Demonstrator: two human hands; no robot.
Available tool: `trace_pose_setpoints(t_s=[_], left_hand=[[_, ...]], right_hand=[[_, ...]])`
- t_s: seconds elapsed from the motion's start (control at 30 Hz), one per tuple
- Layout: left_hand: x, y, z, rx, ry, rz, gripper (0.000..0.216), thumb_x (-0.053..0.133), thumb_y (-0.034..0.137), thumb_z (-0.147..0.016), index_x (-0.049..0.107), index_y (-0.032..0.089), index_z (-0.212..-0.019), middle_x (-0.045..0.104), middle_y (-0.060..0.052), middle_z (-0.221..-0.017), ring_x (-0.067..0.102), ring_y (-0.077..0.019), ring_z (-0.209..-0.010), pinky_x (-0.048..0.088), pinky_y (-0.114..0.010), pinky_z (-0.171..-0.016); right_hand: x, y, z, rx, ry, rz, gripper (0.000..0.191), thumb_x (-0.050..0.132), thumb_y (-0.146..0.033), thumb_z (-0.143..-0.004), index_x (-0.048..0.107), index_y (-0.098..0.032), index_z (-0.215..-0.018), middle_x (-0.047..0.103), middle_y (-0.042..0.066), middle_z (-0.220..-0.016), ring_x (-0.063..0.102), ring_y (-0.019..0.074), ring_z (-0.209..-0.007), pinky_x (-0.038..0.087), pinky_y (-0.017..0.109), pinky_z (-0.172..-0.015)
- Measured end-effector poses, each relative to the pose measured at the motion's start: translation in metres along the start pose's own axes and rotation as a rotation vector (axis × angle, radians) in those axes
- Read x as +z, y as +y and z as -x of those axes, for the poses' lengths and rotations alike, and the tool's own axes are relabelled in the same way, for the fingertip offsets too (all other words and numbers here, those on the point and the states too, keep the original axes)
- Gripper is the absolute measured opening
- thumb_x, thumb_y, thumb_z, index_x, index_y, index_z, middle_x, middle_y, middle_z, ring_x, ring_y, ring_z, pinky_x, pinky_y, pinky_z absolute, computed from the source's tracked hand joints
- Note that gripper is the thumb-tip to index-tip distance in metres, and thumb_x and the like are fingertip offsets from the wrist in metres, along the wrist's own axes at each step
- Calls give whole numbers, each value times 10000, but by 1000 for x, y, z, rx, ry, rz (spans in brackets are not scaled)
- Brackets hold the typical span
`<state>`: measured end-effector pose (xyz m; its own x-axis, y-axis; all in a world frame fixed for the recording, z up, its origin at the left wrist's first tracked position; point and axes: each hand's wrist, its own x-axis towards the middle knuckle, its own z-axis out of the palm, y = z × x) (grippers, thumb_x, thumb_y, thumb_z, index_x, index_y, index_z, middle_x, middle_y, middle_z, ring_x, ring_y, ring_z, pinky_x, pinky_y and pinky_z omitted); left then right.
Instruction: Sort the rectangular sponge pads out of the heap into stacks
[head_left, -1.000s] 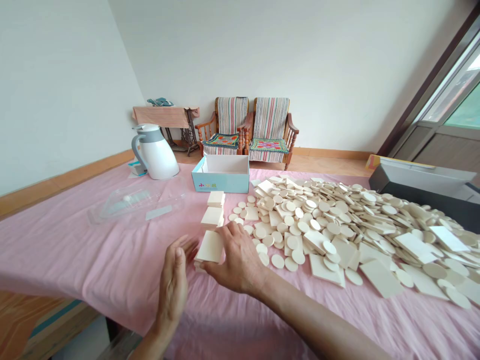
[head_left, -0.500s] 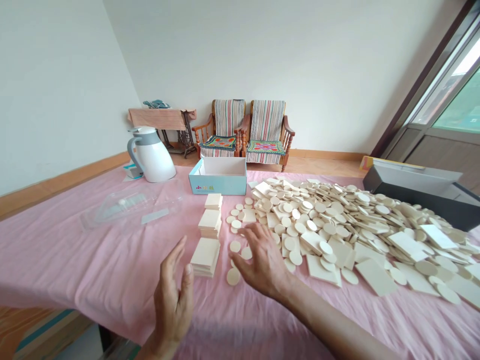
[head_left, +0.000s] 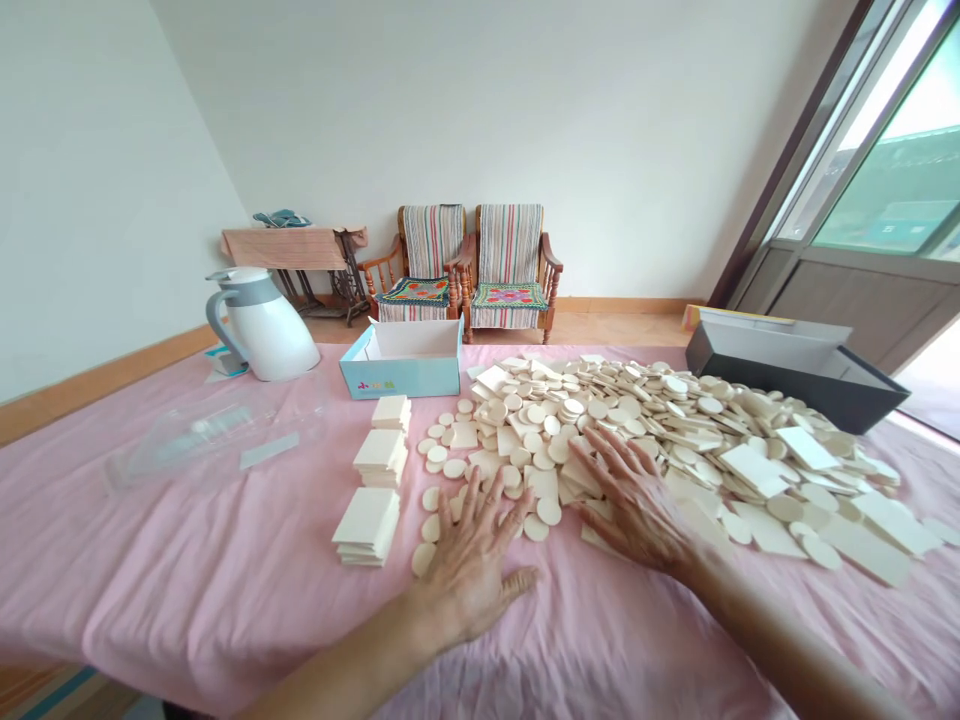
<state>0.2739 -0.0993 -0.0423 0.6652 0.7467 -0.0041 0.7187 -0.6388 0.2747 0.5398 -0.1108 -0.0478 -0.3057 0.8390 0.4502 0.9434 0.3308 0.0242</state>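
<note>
A large heap of cream round and square pieces (head_left: 675,430) covers the right half of the pink tablecloth (head_left: 187,570). Three neat stacks of square pieces stand in a row to the left: near (head_left: 367,525), middle (head_left: 382,457), far (head_left: 392,411). My left hand (head_left: 469,565) lies flat with fingers spread, its fingertips on loose round pieces (head_left: 442,470) at the heap's near-left edge. My right hand (head_left: 634,500) lies flat with fingers stretched out on the square pieces at the heap's front. Neither hand holds anything.
A light-blue open box (head_left: 405,365) stands behind the stacks. A white jug (head_left: 262,325) and a clear plastic lid (head_left: 210,435) are at the left. A dark box (head_left: 795,375) sits at the back right. Two wooden chairs (head_left: 469,265) stand by the far wall.
Both hands left the near stack and moved right to the heap. The left hand turned from edge-on to flat on the cloth. The view swung to the right.
</note>
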Motion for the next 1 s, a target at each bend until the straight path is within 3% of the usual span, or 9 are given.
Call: trace_pose_setpoints(t_s=[0.23,0.47,0.73,1.0], left_hand=[[2,15,-37,28,-11,35,736,408,625,-885,22,432,-1481,-58,-29,-1604,-49,-456,-1422,36,-769,-1016],[10,24,-60,22,59,2,737,391,677,-861,39,464,-1473,-27,12,-1605,-70,-493,-1404,-122,-794,-961],[16,29,-75,42,136,-45,660,390,603,-910,86,458,-1478,29,23,-1606,-16,-468,-1417,-4,-790,-1008],[15,33,-90,86,105,12,604,327,625,-918,126,475,-1468,76,19,-1602,46,-491,-1408,60,-845,-953]], right_hand=[[-9,29,-5,-115,-73,-34,631,511,-508,-864,397,-240,-1424,441,147,-1436,336,308,-1346,290,527,-1021],[-13,57,-10,-179,-44,-57,576,544,-490,-850,467,-265,-1375,528,121,-1358,413,302,-1285,317,500,-994],[-17,93,-10,-293,-30,24,497,534,-394,-868,518,-224,-1335,482,117,-1412,432,301,-1263,303,487,-1011],[-14,121,-9,-319,-43,80,548,530,-389,-872,450,-250,-1397,493,102,-1405,437,301,-1266,295,498,-1029]])
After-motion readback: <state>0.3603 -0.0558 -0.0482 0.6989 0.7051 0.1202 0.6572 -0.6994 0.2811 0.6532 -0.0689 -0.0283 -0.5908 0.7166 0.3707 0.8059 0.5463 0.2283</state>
